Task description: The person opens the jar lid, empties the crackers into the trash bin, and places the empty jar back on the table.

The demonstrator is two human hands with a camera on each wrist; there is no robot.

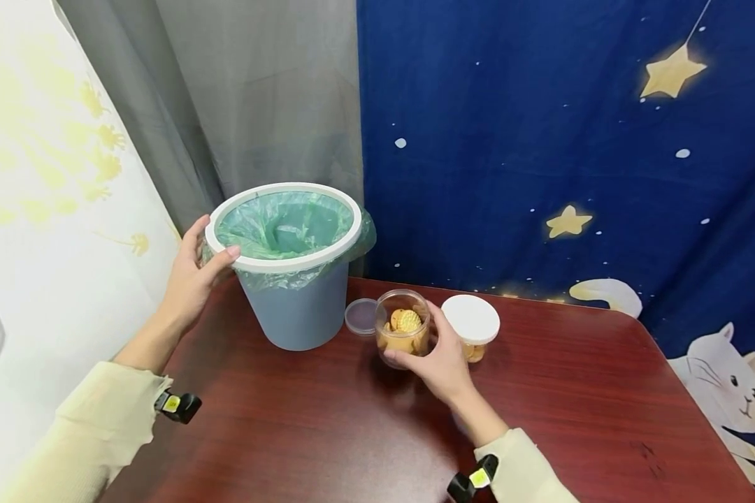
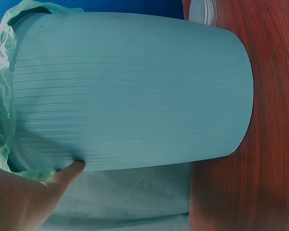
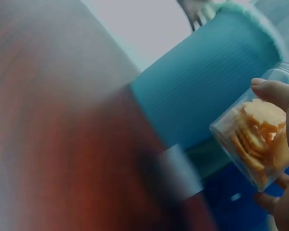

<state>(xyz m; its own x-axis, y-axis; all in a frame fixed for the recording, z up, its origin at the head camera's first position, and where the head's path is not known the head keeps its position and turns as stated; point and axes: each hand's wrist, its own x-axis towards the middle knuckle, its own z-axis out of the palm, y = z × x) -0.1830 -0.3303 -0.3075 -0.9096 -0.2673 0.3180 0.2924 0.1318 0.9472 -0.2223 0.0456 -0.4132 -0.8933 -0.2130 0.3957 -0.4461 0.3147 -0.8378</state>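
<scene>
Sleeves [image 1: 110,419] nearest; right grip [image 1: 445,360] curled round an uncapped jar [image 1: 403,344], cookies [image 1: 407,321] inside; left grip [image 1: 190,283] clasping the bin [image 1: 298,307]; second jar [image 1: 472,325] unopened.

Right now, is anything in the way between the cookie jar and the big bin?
Just a round lid, lying on the table between the cookie jar and the foot of the bin. It lies low, and nothing visible stands up between them. The bin's own white rim looks higher than the jar, though.
</scene>
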